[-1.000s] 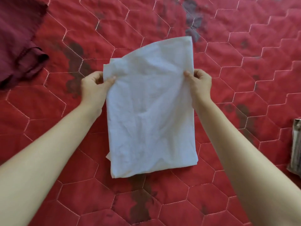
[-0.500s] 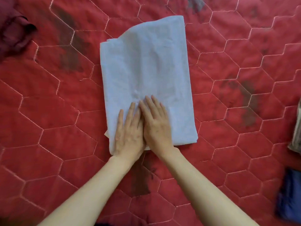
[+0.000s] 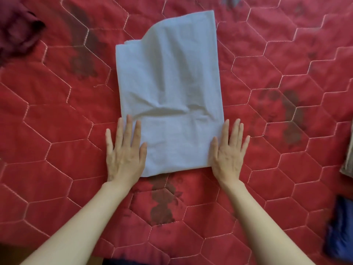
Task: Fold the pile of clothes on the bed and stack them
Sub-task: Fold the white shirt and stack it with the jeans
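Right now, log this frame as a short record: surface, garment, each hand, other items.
surface: red quilted bedspread with hexagon stitching
garment: pale blue cloth, folded into a rough rectangle, lying flat, a crease across its lower half
left hand: flat, fingers straight, on the cloth's lower left edge
right hand: flat, fingers straight, at the cloth's lower right edge
other items: maroon garment top left; dark blue cloth and a greyish cloth at the right edge

Nothing readable here, honestly. No words, labels, brands or numbers show on any surface. It's all plain fabric and stitching.
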{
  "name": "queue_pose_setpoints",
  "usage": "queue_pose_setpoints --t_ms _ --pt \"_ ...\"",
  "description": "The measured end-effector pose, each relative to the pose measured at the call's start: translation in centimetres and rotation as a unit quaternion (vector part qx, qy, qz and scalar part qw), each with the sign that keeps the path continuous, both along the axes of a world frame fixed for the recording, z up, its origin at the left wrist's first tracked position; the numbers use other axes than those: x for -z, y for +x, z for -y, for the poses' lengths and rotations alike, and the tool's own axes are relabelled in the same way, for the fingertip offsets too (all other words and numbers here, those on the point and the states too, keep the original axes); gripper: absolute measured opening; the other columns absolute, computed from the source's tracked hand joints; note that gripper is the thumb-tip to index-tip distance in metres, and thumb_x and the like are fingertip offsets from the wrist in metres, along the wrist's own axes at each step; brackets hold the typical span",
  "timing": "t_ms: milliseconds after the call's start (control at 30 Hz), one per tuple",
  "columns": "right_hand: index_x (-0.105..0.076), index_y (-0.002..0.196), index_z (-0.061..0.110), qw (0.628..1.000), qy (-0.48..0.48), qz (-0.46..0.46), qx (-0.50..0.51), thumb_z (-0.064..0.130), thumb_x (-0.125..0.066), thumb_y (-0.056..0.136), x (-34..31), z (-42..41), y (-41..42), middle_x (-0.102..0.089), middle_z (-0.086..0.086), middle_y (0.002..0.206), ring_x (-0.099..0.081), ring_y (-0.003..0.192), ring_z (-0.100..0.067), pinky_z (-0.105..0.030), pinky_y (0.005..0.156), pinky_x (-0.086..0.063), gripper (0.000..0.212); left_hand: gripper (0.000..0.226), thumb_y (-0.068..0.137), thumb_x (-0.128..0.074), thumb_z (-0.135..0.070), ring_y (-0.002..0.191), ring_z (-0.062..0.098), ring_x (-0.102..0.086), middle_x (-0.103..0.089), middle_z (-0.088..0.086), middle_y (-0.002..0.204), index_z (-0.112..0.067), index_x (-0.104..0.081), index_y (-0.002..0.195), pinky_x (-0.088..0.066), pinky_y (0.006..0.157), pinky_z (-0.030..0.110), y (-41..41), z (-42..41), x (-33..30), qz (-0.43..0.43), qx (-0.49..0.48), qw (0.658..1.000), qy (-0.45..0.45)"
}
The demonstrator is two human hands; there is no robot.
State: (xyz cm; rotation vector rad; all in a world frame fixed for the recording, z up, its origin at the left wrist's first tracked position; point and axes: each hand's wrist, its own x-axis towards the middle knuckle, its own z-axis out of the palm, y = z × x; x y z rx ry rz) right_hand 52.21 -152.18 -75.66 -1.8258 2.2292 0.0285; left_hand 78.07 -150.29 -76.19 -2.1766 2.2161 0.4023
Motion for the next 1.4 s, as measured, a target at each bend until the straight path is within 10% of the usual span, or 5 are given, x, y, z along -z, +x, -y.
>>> queue_pose_setpoints --t_ms 367,633,967,1167,1400 --pt "-0.028 0.151 0.021 0.947 -0.023 -0.006 -0.32 0.042 -0.024 0.101 2.1 14.8 7.7 -0.024 -0.008 0.158 -0.019 0.147 -0.024 -0.046 0.12 -0.011 0.054 0.059 0.098 -0.023 -0.036 0.149 0.024 -0.009 -0.011 0.008 0.162 -0.019 -0.018 0.154 -0.004 0.118 0.051 -2.0 13.9 2.1 0.016 0.05 0.998 -0.021" --pt "-0.012 0.154 0.021 0.998 0.008 -0.017 -0.055 0.037 -0.028 0.103 1.4 14.8 -0.6 -0.002 -0.008 0.162 0.002 0.15 -0.022 -0.051 0.119 -0.003 0.056 0.062 0.097 -0.018 -0.04 0.149 0.026 0.001 -0.002 0.012 0.162 -0.019 -0.012 0.155 -0.001 0.119 0.052 0.2 12.3 1.3 -0.005 -0.064 0.998 0.011" --pt "-0.032 0.15 0.025 0.95 -0.078 0.011 -0.302 0.028 -0.035 0.099 0.9 23.9 9.8 -0.017 -0.012 0.16 -0.013 0.148 -0.026 -0.056 0.115 -0.004 0.051 0.062 0.099 -0.015 -0.043 0.149 0.027 -0.005 -0.012 0.007 0.162 -0.015 -0.014 0.154 0.0 0.117 0.055 -2.4 22.1 1.6 0.018 0.112 0.993 -0.028" --pt "-0.009 0.154 0.03 1.0 0.0 0.015 0.004 0.047 -0.025 0.102 2.5 25.1 2.2 0.001 -0.001 0.163 0.004 0.149 -0.017 -0.054 0.118 0.006 0.057 0.061 0.1 -0.022 -0.049 0.149 0.025 0.0 -0.002 0.006 0.163 -0.022 -0.012 0.154 0.004 0.116 0.058 4.4 25.0 2.3 0.033 0.05 0.998 0.007" --pt "-0.029 0.151 0.016 0.986 -0.132 0.072 -0.071 0.035 -0.03 0.102 -0.9 18.9 2.4 -0.018 -0.013 0.159 -0.01 0.149 -0.028 -0.05 0.119 -0.004 0.052 0.057 0.102 -0.026 -0.038 0.148 0.033 -0.009 -0.014 0.015 0.16 -0.009 -0.022 0.151 -0.002 0.115 0.059 3.3 19.1 -1.6 -0.018 0.022 0.994 -0.109"
